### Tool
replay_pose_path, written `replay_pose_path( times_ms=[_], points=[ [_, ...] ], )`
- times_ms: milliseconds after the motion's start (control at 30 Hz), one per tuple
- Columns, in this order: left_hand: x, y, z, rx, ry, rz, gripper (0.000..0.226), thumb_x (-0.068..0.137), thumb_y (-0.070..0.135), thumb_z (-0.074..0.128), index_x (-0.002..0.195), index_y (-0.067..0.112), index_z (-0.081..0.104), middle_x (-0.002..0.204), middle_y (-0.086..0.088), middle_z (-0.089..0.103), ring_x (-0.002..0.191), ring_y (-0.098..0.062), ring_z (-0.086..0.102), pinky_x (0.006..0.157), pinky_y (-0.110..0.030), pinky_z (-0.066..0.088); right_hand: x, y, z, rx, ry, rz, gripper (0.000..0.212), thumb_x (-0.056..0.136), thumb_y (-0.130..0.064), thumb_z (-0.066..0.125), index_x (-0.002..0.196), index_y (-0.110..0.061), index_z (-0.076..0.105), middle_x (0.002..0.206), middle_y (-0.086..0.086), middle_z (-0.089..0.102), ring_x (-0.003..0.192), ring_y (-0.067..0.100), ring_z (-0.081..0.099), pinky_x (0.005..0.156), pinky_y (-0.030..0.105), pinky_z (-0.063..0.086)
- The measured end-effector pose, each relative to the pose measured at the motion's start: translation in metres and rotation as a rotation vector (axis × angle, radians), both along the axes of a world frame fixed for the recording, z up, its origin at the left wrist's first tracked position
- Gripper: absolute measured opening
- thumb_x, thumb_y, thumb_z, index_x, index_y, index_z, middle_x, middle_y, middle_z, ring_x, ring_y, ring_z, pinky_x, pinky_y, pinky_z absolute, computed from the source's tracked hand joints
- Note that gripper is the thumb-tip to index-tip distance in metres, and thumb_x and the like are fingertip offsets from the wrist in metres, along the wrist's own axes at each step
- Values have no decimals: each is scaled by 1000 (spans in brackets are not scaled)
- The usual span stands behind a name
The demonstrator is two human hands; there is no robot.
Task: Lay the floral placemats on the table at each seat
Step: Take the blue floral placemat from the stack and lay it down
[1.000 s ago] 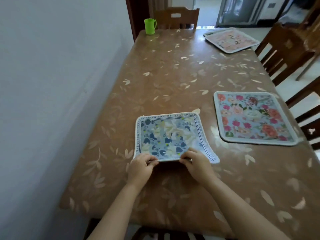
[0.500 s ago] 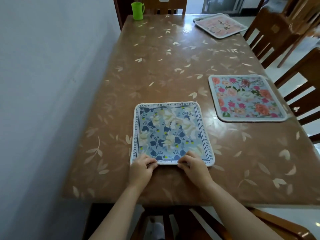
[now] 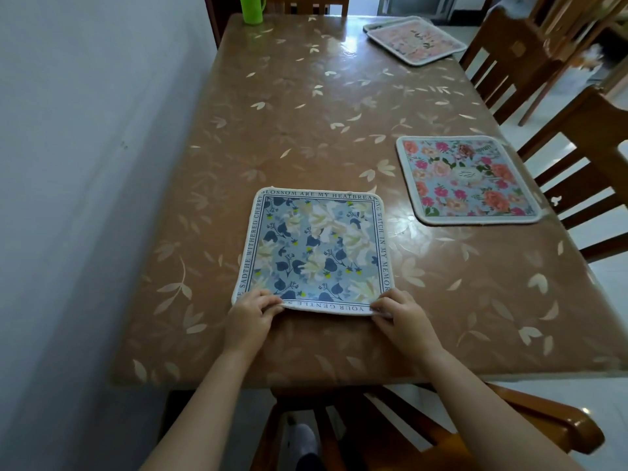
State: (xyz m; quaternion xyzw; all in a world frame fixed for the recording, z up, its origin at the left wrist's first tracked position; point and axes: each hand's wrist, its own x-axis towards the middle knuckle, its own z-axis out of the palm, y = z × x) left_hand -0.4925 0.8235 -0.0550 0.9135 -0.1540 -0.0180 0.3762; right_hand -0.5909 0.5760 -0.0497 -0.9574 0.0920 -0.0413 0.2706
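Brown glossy worktop with a pale leaf print takes up most of the view. Wooden slat-back chairs stand along its side, well off to the right of the fingers, and another wooden chair is tucked in below the wrists.

Next down in size is the square blue floral placemat with a white border and dark lettering around the rim. It lies flat on the worktop right ahead of the fingers, at the near seat, with its near edge lifted slightly.

Ahead and to the right of the right fingers is a square pink-and-orange floral placemat on pale blue, lying flat near the worktop's right edge. Way past that, at the far right corner, sits a pinkish floral placemat.

The left hand has its fingers clamped on the blue mat's near left corner. The right hand does the same on the near right corner, fingers curled over the edge.

Smallest bit: a bright green plastic cup, far ahead of the left fingers at the worktop's far end.
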Motion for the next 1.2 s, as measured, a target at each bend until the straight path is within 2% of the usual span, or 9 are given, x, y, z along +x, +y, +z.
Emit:
replay_pose_path(
  times_ms=[167, 333, 433, 533, 733, 867, 967, 1067, 1200],
  points=[
    [-2, -1, 3, 150, -85, -161, 10, 71, 0, 73, 79, 5, 70, 82, -9, 66, 79, -26, 58, 71, -38, 48, 7, 9, -1, 48, -19, -46, 7, 73, 2, 69, 78, -3, 68, 82, 12, 65, 85, 32, 59, 71, 33, 47],
    [-19, -26, 6, 113, -99, -264, 20, 69, 8, 76, 87, 6, 69, 87, -9, 66, 85, -25, 58, 77, -36, 46, 10, 24, 6, 101, -42, -26, 5, 73, -3, 70, 76, -6, 68, 81, 8, 64, 82, 27, 59, 69, 29, 46],
    [-27, -37, 7, -23, -2, -191, 19, 72, 12, 75, 89, 8, 68, 89, -6, 64, 87, -19, 57, 79, -31, 46, 18, 46, 11, 130, -50, 27, 3, 73, -6, 70, 75, -7, 68, 80, 8, 63, 80, 26, 58, 68, 34, 49],
    [-25, -35, 12, -108, 56, -111, 12, 74, 10, 74, 85, 9, 69, 84, -5, 64, 83, -18, 57, 76, -35, 49, 26, 61, 15, 161, -65, 22, 2, 74, -8, 69, 74, -7, 67, 78, 6, 62, 79, 23, 57, 67, 34, 48],
    [-20, -23, 15, -116, 35, -148, 9, 75, 5, 71, 84, 6, 70, 83, -7, 64, 80, -17, 59, 74, -31, 50, 31, 71, 19, 204, -51, 46, 4, 76, -10, 68, 78, -7, 67, 82, 8, 61, 81, 24, 55, 70, 33, 46],
    [-22, -17, 12, -134, 25, -118, 8, 75, 1, 71, 82, 4, 69, 81, -7, 64, 76, -16, 60, 70, -21, 47, 29, 70, 18, 182, -33, 108, 8, 76, -9, 69, 82, -5, 66, 85, 10, 61, 85, 26, 54, 74, 38, 48],
    [-21, -6, 13, -163, 43, -76, 10, 73, -2, 71, 80, 5, 69, 79, -4, 63, 73, -13, 59, 67, -12, 45, 32, 65, 18, 153, -4, 142, 12, 72, -7, 71, 83, -6, 66, 87, 11, 61, 88, 27, 55, 76, 37, 48],
    [-15, 13, 13, -172, 39, -7, 14, 72, -5, 70, 78, 7, 68, 79, -2, 63, 73, -7, 59, 68, -8, 43, 43, 61, 18, 113, 19, 161, 15, 70, -4, 71, 84, -6, 67, 88, 11, 62, 88, 28, 55, 76, 37, 47],
    [-5, 42, 16, -151, 38, 81, 16, 70, -9, 70, 76, 6, 68, 82, -4, 64, 77, -16, 61, 71, -8, 44, 58, 65, 18, 122, -12, 187, 13, 68, 1, 69, 79, -6, 68, 84, 12, 63, 82, 30, 58, 73, 38, 49]
  ],
)
